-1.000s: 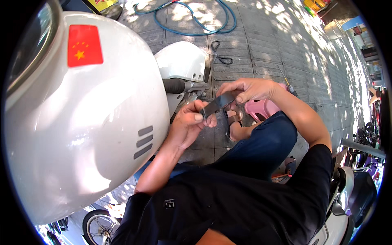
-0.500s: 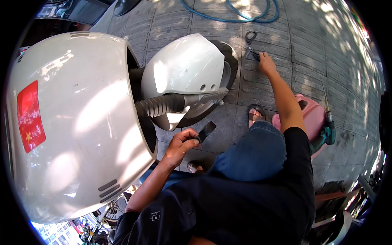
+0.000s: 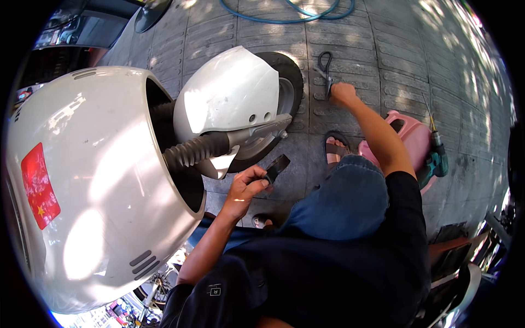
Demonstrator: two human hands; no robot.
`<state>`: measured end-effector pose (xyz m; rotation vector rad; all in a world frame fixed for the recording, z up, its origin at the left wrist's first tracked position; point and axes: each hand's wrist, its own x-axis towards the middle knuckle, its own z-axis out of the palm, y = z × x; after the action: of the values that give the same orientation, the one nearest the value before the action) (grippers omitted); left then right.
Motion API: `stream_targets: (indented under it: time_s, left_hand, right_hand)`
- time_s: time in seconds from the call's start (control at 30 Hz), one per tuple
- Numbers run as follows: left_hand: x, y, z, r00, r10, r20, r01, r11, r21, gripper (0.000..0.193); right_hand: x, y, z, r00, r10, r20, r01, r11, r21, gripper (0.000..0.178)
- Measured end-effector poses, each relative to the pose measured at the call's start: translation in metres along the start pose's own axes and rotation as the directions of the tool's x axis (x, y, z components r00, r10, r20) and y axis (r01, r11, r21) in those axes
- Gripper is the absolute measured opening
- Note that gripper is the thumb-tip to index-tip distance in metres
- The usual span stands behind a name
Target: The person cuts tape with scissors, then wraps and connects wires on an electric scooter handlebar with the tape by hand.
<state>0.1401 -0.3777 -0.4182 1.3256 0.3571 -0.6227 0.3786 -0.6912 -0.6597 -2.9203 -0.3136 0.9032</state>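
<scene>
My right hand (image 3: pixel 343 94) is stretched forward over the paving, its fingers closed on one handle of a pair of scissors (image 3: pixel 325 61). The scissors' other black loop handle points away from me; whether they still touch the ground I cannot tell. Nearer my body, my left hand (image 3: pixel 247 188) pinches a flat black strip-like piece (image 3: pixel 278 167) between thumb and fingers. That piece sticks out to the right, close below the scooter's front wheel (image 3: pixel 290 93). Its exact kind is not clear.
A white scooter's front body (image 3: pixel 109 175) with a red sticker fills the left, beside its white front fender (image 3: pixel 229 90). A pink plastic stool (image 3: pixel 418 136) and a green power drill (image 3: pixel 436 164) are at my right. A blue hose (image 3: pixel 268 21) lies ahead on the paving.
The fingers of my right hand have closed round the scissors' handle, and the scissors have turned. My left hand keeps its hold on the black piece. The whole view has shifted slightly.
</scene>
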Motion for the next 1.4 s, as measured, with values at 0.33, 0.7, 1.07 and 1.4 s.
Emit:
stream_targets:
  time_s: [0.33, 0.7, 1.07, 1.4]
  left_hand:
    - [0.012, 0.011, 0.001, 0.996, 0.070, 0.062, -0.067, 0.996, -0.052, 0.015]
    - [0.025, 0.054, 0.025, 0.940, 0.303, 0.156, -0.260, 0.935, -0.242, 0.011]
    - [-0.011, 0.126, 0.067, 0.716, 0.636, 0.287, -0.478, 0.747, -0.463, 0.009]
    - [-0.048, 0.140, 0.067, 0.788, 0.541, 0.295, -0.238, 0.709, -0.664, 0.010]
  right_hand:
    - [-0.054, 0.019, 0.071, 0.973, 0.006, -0.230, -0.006, 1.000, 0.002, 0.036]
    - [-0.212, -0.021, -0.117, 0.955, -0.115, -0.272, 0.273, -0.010, 0.962, 0.037]
    - [-0.447, -0.109, -0.248, 0.492, -0.395, -0.776, 0.842, -0.012, 0.540, 0.033]
    - [-0.439, -0.234, -0.136, 0.835, -0.276, -0.477, 0.236, -0.603, 0.762, 0.082]
